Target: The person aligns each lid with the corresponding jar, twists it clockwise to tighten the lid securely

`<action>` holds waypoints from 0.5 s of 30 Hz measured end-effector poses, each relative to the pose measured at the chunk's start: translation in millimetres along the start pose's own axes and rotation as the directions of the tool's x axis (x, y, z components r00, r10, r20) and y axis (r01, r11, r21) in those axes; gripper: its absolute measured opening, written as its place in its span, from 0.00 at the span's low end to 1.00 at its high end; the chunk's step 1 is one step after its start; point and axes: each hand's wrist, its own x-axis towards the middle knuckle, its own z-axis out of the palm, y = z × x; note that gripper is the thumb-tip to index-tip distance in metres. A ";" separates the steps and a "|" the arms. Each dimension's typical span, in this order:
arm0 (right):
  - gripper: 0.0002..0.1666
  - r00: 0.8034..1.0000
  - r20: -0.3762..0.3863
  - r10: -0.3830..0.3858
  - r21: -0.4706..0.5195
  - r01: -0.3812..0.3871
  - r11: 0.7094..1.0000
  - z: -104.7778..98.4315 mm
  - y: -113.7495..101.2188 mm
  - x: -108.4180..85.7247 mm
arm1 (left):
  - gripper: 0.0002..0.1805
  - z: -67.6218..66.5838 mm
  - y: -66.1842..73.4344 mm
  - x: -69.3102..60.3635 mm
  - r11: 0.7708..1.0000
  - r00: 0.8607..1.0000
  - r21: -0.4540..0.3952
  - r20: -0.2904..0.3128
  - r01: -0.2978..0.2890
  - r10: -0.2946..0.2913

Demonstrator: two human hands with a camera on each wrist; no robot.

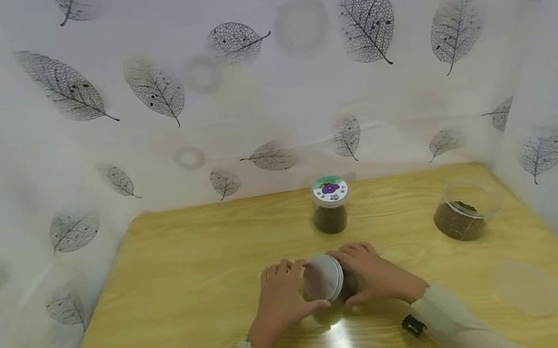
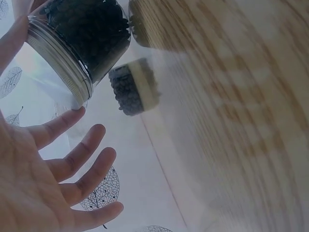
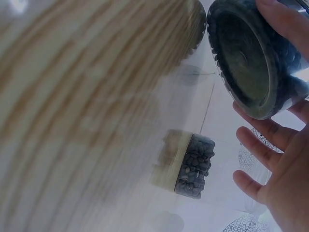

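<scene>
Yellow wood-grain tabletop (image 1: 170,317) lies beneath the left hand (image 1: 281,301) and right hand (image 1: 381,277), each gripping with thumb and nearest fingers, the rest spread. Between them, around mid-table, tilts a clear jar (image 1: 351,284), the right on its body, the left on its silvery lid (image 1: 323,278). Good handling likely means steadying the body firmly and pressing evenly around the lid.

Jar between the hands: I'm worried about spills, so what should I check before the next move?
1. Lid on the held jar: ok, in place.
2. Lid tightness: cannot tell.
3. Grip: ok, left hand at the lid, right hand on the body.
4. Held jar upright: not ok, it is tilted.
5. Open jar at the right covered: not ok, no lid on it.
6. Flower-labelled jar behind: ok, upright and lidded.
</scene>
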 end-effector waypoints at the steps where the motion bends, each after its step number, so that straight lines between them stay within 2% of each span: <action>1: 0.60 1.000 0.007 -0.001 0.002 0.001 1.000 0.3 -0.5 1.4 | 0.47 -0.8 -1.0 -0.9 1.000 1.000 -0.002 0.002 0.003 -0.003; 10: 0.60 0.998 0.045 0.043 0.004 -0.043 0.999 0.0 2.0 2.7 | 0.49 -1.2 0.0 0.4 1.000 0.999 -0.007 0.036 0.005 -0.005; 15: 0.59 0.998 0.036 0.051 0.004 -0.052 0.999 -0.1 4.5 1.7 | 0.48 2.4 2.5 3.5 1.000 1.000 0.009 -0.001 -0.024 0.024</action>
